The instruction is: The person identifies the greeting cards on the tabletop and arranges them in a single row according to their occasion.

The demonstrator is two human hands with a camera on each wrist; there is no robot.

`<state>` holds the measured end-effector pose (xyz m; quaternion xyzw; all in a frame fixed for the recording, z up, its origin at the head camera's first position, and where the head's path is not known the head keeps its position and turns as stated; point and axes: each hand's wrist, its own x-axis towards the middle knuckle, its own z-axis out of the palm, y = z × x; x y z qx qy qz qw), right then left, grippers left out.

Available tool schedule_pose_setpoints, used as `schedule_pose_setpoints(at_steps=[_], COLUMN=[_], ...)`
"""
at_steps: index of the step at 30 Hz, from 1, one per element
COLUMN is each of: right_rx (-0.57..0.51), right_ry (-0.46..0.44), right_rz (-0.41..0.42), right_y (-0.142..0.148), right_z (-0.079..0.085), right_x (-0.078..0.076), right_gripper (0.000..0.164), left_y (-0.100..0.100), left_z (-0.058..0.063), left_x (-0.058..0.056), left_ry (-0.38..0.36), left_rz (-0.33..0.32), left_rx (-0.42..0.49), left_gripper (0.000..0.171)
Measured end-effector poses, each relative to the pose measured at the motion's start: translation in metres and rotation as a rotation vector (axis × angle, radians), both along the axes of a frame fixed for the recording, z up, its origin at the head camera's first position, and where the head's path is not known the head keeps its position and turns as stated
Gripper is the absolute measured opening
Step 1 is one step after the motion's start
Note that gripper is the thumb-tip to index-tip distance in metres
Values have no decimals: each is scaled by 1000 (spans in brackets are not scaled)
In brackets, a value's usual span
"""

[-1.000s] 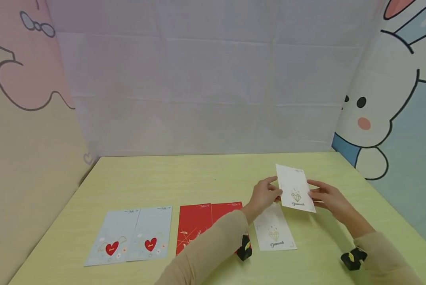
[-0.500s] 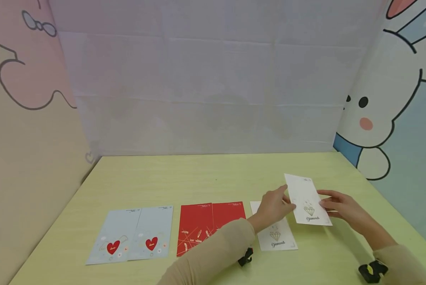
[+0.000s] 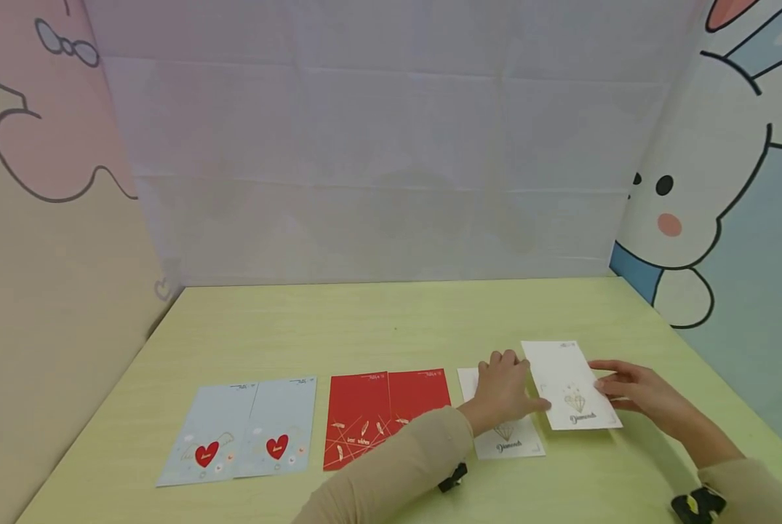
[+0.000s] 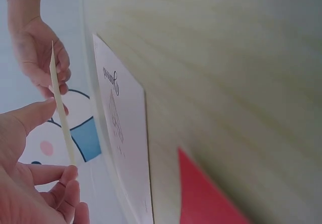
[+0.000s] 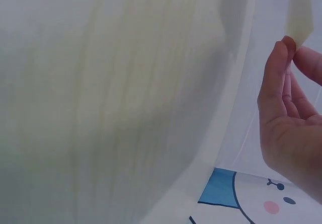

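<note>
A white greeting card [image 3: 564,378] with a gold diamond drawing and the word "Diamonds" is held slightly above the table, nearly level. My left hand [image 3: 503,389] holds its left edge, thumb near the lower part and fingertips higher up. The right hand [image 3: 649,400] pinches the opposite edge between thumb and fingers. Seen edge-on in the left wrist view, the card [image 4: 61,110] spans the gap between both hands. Under the left hand lies a matching white card [image 3: 518,442], partly covered by it. In the right wrist view, a corner of the held card [image 5: 300,25] shows at the fingertips.
Two red cards [image 3: 358,400] lie side by side left of the white one, partly behind the left sleeve. Farther left are two pale blue cards [image 3: 220,418] with red hearts. The pale table [image 3: 338,320] ends at a white backdrop [image 3: 391,182].
Both hands have moved right and toward the person, lowering the white card closer to the table. It has come to lie flatter, to the right of the matching card.
</note>
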<state>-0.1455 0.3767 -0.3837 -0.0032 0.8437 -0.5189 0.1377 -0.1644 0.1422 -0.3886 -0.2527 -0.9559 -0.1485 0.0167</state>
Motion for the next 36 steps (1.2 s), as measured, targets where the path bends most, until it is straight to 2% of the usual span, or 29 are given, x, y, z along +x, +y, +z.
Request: schedule_pose_setpoints(at_steps=[3,10,18,28,36], right_rx=[-6,11,39,95,165], right_ry=[-27,-59,-74,-58,-62], right_rz=[15,49,66,66,29], right_y=[1,1,-3,-9,-13], right_z=[-3,-7,-8,-9,-11], right_x=[0,0,1,1,1], right_gripper=[58,56,55,50,45], left_y=[0,2,2,1,-1], left_z=[-2,-8,-13,-14,-11], left_x=[1,2,3,4,5], left_ry=[-21,-44,-57,-90,-144], left_rz=[-2,-27,-36,-17,-20], left_rx=[-36,-144,-191,-215,-174], left_gripper=[43,43,41,40,36])
